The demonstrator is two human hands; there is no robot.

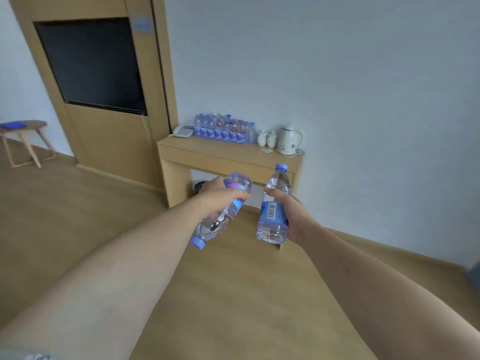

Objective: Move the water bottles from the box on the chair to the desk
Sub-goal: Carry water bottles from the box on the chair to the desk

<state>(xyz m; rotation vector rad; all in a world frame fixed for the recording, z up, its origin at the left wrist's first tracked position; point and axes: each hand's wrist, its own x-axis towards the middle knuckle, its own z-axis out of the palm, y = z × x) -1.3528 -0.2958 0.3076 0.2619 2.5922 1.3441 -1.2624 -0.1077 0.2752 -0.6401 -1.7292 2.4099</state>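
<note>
My left hand [220,194] grips a clear water bottle [220,216] tilted with its blue cap pointing down toward me. My right hand [288,211] holds a second water bottle [275,203] upright, blue cap on top, barcode label facing me. Both arms are stretched out in front of me above the wooden floor. Ahead stands the wooden desk [223,152] against the wall, with several water bottles [224,128] in rows at its back left. The box and the chair are out of view.
On the desk are a white telephone [183,131], two white cups [267,139] and a white kettle [289,140]. A wooden panel with a dark TV [93,66] stands left of the desk. A small stool [23,139] sits far left.
</note>
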